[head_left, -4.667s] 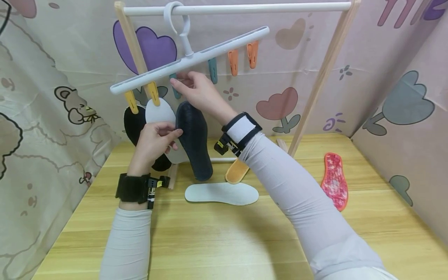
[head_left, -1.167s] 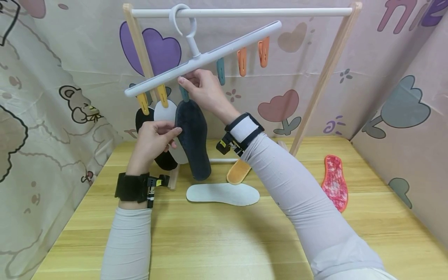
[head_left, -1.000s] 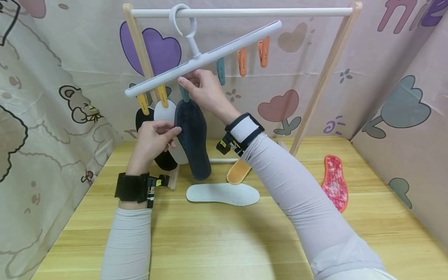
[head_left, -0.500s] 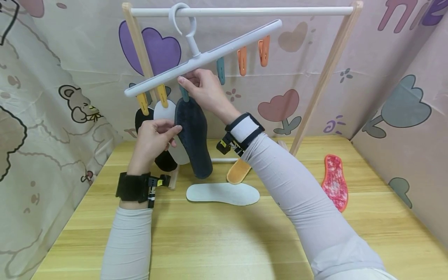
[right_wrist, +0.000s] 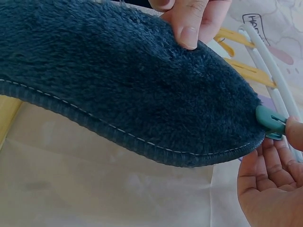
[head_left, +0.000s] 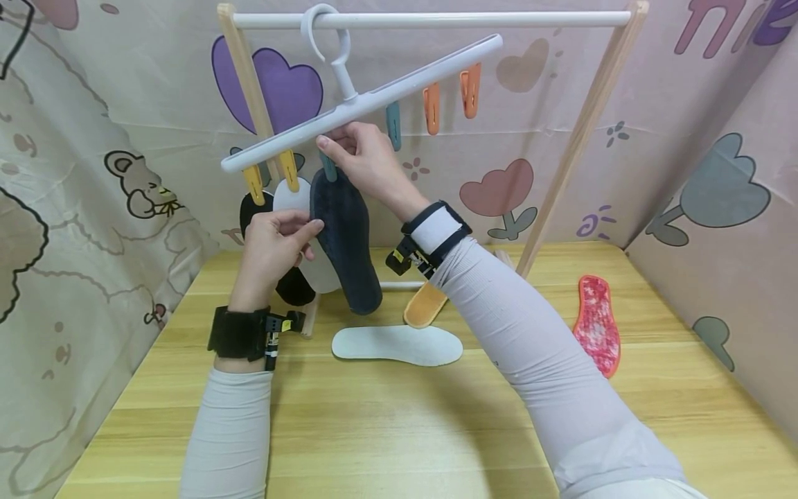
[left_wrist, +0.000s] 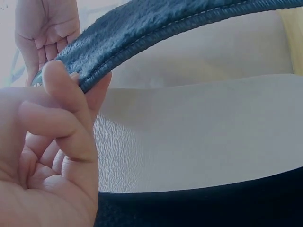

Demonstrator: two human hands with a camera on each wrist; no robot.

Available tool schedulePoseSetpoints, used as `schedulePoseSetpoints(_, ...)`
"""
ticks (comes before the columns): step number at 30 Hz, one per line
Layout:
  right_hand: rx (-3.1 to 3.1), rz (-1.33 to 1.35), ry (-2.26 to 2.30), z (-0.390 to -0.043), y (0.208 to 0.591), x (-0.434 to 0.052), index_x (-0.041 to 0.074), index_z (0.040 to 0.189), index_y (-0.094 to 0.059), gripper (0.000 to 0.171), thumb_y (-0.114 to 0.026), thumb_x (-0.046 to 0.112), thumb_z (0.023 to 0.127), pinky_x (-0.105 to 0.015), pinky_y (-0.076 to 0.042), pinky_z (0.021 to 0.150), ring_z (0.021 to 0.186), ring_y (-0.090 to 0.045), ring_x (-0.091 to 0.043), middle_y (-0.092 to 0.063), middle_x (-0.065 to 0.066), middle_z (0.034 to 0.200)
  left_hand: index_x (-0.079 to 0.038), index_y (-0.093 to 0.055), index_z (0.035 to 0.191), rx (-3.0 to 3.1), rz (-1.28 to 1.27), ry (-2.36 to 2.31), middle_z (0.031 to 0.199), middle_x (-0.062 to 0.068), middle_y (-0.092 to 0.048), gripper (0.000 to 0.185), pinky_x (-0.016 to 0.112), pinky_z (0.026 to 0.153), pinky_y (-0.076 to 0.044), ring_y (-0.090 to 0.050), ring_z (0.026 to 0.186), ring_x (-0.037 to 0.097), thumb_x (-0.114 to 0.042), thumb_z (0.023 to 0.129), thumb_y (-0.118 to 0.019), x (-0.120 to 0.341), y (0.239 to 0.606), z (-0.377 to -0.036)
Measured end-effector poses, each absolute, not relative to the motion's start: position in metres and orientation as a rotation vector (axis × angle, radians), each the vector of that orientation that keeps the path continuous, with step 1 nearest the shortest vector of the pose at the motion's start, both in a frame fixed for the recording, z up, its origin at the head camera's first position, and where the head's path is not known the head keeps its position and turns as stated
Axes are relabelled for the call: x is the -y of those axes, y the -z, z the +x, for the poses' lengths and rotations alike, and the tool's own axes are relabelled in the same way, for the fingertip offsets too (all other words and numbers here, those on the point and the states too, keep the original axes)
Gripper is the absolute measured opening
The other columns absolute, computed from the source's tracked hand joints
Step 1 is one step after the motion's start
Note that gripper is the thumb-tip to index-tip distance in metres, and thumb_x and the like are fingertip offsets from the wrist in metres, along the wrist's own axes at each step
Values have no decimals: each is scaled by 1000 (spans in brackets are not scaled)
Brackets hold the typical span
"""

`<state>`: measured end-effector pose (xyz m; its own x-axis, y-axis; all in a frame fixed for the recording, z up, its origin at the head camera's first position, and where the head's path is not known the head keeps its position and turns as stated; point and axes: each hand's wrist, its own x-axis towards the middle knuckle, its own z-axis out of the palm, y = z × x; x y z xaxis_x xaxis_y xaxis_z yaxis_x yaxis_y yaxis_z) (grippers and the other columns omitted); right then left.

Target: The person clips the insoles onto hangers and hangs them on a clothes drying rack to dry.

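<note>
Printed cloth with hearts and a cartoon bear hangs behind a wooden drying rack (head_left: 580, 125) standing on a pale wood table (head_left: 386, 430); a white clip hanger (head_left: 368, 97) hooks over the rack's top bar, tilted down to the left. The dark blue fleece insole (head_left: 345, 242) hangs under it, long axis near vertical, toe end up at the teal clip (head_left: 328, 168); the left hand (head_left: 271, 253) pinches its left edge at mid-length; the right hand (head_left: 368, 166) is curled round the teal clip at the insole's top, so it is nearer the fastening point. A white insole (head_left: 293, 201) and a black insole (head_left: 252, 215) hang from yellow clips just left; another white insole (head_left: 396, 345), an orange one (head_left: 424, 305) and a red patterned one (head_left: 596, 322) lie on the table.
</note>
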<state>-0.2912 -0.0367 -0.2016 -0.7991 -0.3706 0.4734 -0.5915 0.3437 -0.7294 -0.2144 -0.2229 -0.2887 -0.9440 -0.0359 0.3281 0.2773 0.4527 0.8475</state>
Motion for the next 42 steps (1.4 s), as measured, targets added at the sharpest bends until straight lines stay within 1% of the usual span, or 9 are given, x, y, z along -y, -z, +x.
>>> schedulePoseSetpoints(7,2378,875,-1437,-292,202,36,2,132,-70,33,-64,26,110,-25,-56,98,112,-73,-17,-76,-11,125,-4,-78,119,2401,-207,1473,92,17,-76,27,22,51,-45,-69,59,19,-26,104,-74,222,288,-215)
schedulePoseSetpoints(15,2382,878,-1427,-291,201,36,2,130,-70,33,-64,27,110,-25,-56,97,111,-73,-17,-77,-11,124,-4,-79,118,2389,-217,1458,94,19,-76,27,21,53,-47,-70,60,18,-26,104,-74,220,289,-215)
schedulePoseSetpoints(21,2385,879,-1432,-291,201,35,2,131,-70,33,-64,27,110,-25,-56,97,111,-73,-17,-76,-12,124,-2,-79,117,2372,-242,1456,94,21,-75,27,21,53,-47,-68,58,13,-24,104,-74,220,289,-215)
schedulePoseSetpoints(26,2384,889,-1435,-292,201,35,2,130,-70,33,-64,27,110,-24,-56,97,112,-73,-17,-76,-11,125,-1,-79,116,2366,-250,1456,89,16,-75,26,20,52,-46,-68,57,15,-23,104,-74,220,289,-215)
schedulePoseSetpoints(30,2385,899,-1433,-292,202,34,2,131,-70,33,-64,27,110,-25,-56,100,116,-74,-17,-76,-11,127,-1,-79,116,2362,-252,1461,86,11,-76,25,20,52,-47,-67,56,13,-22,103,-75,219,289,-215)
schedulePoseSetpoints(32,2387,904,-1435,-292,202,34,2,132,-70,33,-63,27,111,-25,-56,102,118,-73,-17,-76,-11,128,-1,-78,117,2358,-254,1467,87,10,-76,25,20,52,-48,-66,56,12,-22,103,-75,219,289,-215)
schedulePoseSetpoints(38,2380,918,-1435,-293,203,33,2,132,-71,34,-62,27,111,-26,-56,104,121,-73,-18,-76,-12,130,0,-78,117,2350,-265,1483,91,17,-75,25,19,51,-46,-65,55,6,-21,103,-75,218,290,-216)
schedulePoseSetpoints(42,2385,908,-1446,-293,204,33,2,133,-71,34,-62,27,111,-27,-56,104,122,-73,-18,-76,-12,131,0,-78,118,2351,-263,1485,94,21,-75,26,19,51,-47,-65,55,6,-21,104,-74,218,290,-216)
